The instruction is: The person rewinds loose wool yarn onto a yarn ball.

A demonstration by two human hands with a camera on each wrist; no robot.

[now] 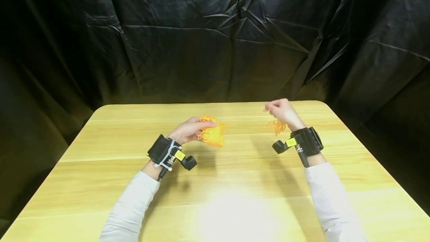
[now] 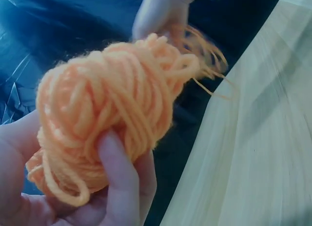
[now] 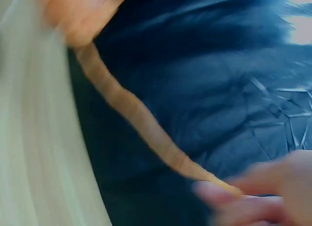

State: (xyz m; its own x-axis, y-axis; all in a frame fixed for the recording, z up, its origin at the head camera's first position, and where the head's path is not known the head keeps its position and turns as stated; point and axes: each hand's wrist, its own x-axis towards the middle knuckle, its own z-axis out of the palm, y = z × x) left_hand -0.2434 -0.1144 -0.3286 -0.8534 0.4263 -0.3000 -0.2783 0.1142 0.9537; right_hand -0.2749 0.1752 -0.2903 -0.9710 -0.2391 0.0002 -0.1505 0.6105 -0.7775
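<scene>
A ball of orange yarn [image 1: 213, 136] is in my left hand [image 1: 187, 130], held above the table towards its far side. In the left wrist view the fingers curl round the yarn ball [image 2: 112, 94], with one loose loop hanging at its lower end. My right hand [image 1: 283, 113] is raised out to the right, pinching yarn between thumb and fingers. Several loose loops [image 1: 277, 126] dangle beneath it. The right wrist view has a blurred yarn strand [image 3: 141, 126] running from the ball's side to the pinching right hand [image 3: 273, 187].
Under both hands lies a light wooden table [image 1: 134, 193] with rounded far corners and a bright glare patch near its front. A wrinkled black curtain [image 1: 188, 55] hangs behind it and along the sides. Each wrist wears a black strap with a small camera.
</scene>
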